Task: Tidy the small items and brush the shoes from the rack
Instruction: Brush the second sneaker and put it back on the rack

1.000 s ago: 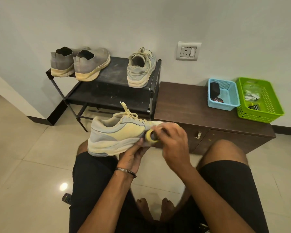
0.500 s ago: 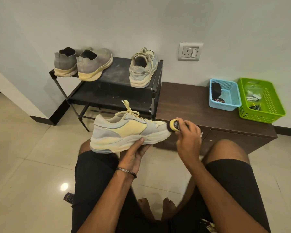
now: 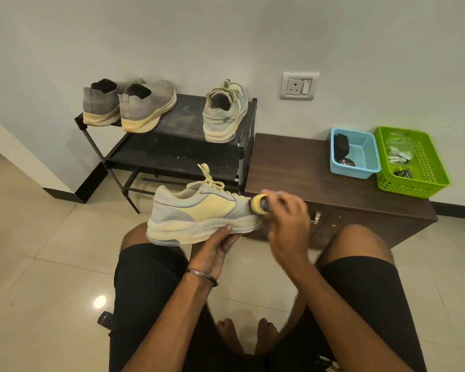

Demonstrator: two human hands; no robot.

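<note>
Three shoes sit on the top shelf of the black metal shoe rack [image 3: 177,122] against the wall: at far left a pair of grey knit slip-on shoes with cream soles [image 3: 130,104], heels toward the camera, and toward the rack's right end a single pale yellow-and-grey lace-up sneaker [image 3: 222,112], also heel-on. Its mate, the held pale yellow-and-grey sneaker [image 3: 199,216], is in front of the rack above the person's lap, long axis running left to right, heel at left and toe at right. The left hand [image 3: 215,249] cups the sole from below near the middle, fingers curled up along the near edge. Just right of the toe, the right hand [image 3: 286,220] is clenched around a small brush with a yellow round head [image 3: 259,205], the head touching the toe cap; the hand is blurred, so the grip is only roughly readable. The coming stroke, as I judge it, turns on this: the brush sits at the toe end and the uncleaned length lies leftward along the shoe's axis, with the right hand the working one. Farther right, on the dark brown wooden counter [image 3: 301,167], stand a blue plastic basket [image 3: 365,162] and, just beside it, a green plastic basket [image 3: 424,170], each holding small items. No writing is legible anywhere.
</note>
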